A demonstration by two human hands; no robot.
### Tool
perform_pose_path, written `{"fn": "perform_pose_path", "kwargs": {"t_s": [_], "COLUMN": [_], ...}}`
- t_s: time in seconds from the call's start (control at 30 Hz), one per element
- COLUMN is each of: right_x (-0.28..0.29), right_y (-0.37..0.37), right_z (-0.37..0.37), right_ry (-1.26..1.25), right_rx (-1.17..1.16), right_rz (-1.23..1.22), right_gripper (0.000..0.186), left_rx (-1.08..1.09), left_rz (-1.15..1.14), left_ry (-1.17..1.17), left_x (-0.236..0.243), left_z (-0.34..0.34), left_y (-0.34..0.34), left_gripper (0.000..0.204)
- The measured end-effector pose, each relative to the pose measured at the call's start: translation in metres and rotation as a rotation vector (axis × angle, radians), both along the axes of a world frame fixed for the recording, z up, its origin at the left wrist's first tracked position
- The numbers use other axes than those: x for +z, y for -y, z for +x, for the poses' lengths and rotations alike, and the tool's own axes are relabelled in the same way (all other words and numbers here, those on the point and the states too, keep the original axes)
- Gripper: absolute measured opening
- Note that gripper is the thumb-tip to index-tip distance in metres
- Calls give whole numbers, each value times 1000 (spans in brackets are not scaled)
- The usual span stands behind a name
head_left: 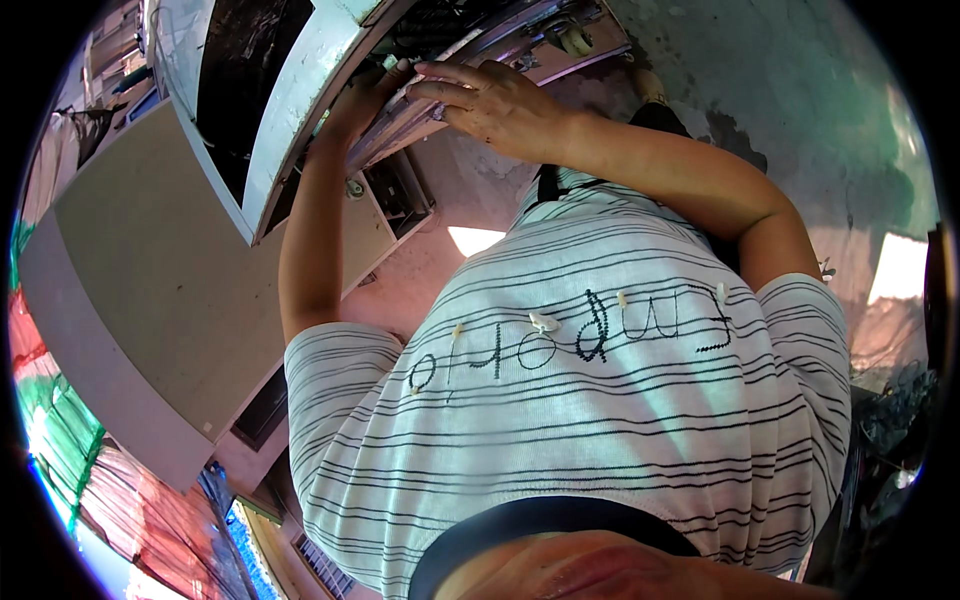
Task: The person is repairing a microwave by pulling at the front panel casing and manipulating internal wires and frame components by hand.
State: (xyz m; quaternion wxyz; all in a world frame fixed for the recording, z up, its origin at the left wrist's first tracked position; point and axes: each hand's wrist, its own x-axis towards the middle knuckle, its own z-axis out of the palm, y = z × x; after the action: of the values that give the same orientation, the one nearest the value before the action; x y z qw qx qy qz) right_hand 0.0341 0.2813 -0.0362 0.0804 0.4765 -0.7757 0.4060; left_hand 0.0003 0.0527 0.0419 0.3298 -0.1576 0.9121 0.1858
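Observation:
My left hand [366,98] reaches into the gap between a pale metal frame [300,100] and a panel edged with metal rails [425,122]. It lies in shadow, and most of its fingers are hidden. One of its fingertips shows close to the fingertips of my right hand [498,108]. My right hand rests over the railed edge, fingers stretched to the left and slightly apart, a ring on one of them. Nothing can be made out in either hand. Dark hollow space lies behind the frame.
A wide beige board [170,240] with a curved pale edge stands at the left. Below the panel is a small open compartment [398,190]. A round roller-like part [575,40] sits at the panel's far end. Dark crumpled plastic [890,420] lies on the right.

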Motion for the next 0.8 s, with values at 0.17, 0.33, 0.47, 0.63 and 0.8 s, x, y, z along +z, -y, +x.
{"fn": "perform_pose_path", "kwargs": {"t_s": [0.17,0.33,0.47,0.63,0.8], "right_x": [-1,1,10,18,25], "right_y": [-1,-1,-4,3,-2], "right_z": [1,3,-1,-3,-8], "right_ry": [16,38,40,66,36], "right_rx": [8,18,43,66,90], "right_rz": [-23,-19,82,53,136], "right_gripper": [12,11,11,10,12], "left_rx": [65,170,104,-23,13], "left_rz": [43,125,51,20,-4], "left_ry": [-39,-94,-202,-340,-424], "left_x": [-4,-8,-26,-33,0], "left_z": [8,16,18,22,34], "left_y": [17,23,42,57,25], "left_gripper": [55,46,42,43,42]}}
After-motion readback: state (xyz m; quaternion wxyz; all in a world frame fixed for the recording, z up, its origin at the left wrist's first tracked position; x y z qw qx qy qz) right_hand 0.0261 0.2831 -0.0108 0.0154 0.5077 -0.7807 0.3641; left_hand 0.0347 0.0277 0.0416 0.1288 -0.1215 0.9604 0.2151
